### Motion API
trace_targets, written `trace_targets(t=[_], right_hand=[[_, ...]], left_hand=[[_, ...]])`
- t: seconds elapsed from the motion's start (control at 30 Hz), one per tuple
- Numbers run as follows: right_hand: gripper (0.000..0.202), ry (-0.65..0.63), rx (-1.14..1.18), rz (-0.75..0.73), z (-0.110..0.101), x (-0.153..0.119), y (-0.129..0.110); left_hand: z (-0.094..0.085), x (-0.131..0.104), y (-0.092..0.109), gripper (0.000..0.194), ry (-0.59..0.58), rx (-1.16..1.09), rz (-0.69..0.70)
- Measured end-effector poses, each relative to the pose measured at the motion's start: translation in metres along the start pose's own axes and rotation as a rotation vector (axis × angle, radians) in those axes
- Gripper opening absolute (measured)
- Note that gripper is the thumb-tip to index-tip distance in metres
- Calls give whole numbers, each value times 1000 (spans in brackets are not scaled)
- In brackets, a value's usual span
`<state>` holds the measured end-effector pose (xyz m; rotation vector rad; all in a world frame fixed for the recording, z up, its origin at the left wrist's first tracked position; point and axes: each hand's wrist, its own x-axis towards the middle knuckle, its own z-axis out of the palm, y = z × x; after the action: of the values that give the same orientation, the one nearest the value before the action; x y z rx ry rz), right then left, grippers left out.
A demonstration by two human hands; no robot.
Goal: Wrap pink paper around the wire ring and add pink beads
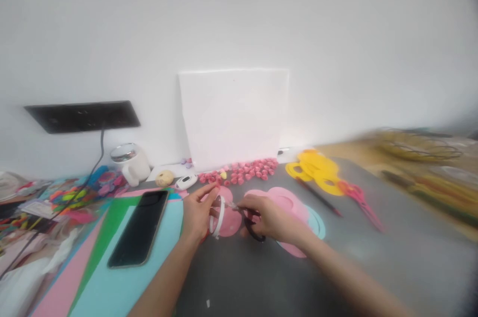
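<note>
Pinched in my left hand [199, 210] is a white paper ring [220, 220], held upright above the dark grey mat. My right hand [263, 217] grips black-handled scissors [251, 222], their blades pointing left at the ring's edge. Whether the blades touch the ring I cannot make out. Under and behind the ring lie round pink paper pieces [229, 222]. More pink cut-outs [286, 200] and a light blue ring [317, 222] lie beside and beyond my right hand. A row of small pink rolled pieces [254, 170] sits just beyond both hands.
A phone [140, 230] rests on coloured sheets [93, 257] at the left. A white mug [132, 165] stands near the wall. Yellow cut-outs [317, 167], a pencil [319, 196] and pink scissors [362, 202] lie to the right. A white board [237, 118] leans against the wall.
</note>
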<state>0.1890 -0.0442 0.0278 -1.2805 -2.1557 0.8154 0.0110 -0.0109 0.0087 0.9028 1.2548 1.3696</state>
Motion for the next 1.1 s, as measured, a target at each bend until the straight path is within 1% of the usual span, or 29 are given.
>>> trace_targets(t=[0.2,0.37,0.5,0.63,0.73,0.83,0.93,1.0,1.1], right_hand=[[23,-57,-78,-42,-1,2,-5],[28,-38,-124,-66,-4,2,-6],[20,-31,-169,-81,-6,1,-5],[17,-37,-175,-87,-6,-1,-3],[18,-41,-201,-105,-4,-3,0],[24,-7,-276,-128,-1,-6,4],[37,28,-363,-162,4,-7,10],[43,3,-380,-175,6,-8,13],[45,-68,-348,-153,4,-12,15]], left_hand=[[-1,1,-3,38,-19,45,14],[-4,3,-8,39,-40,86,22],[-5,5,-11,40,-56,125,28],[-4,3,-9,40,-60,159,34],[-1,-2,-4,42,-66,197,-6],[2,-6,1,41,-84,234,-58],[3,-9,3,36,-108,240,-62],[4,-9,4,32,-137,245,-56],[5,-10,4,29,-171,279,-90]])
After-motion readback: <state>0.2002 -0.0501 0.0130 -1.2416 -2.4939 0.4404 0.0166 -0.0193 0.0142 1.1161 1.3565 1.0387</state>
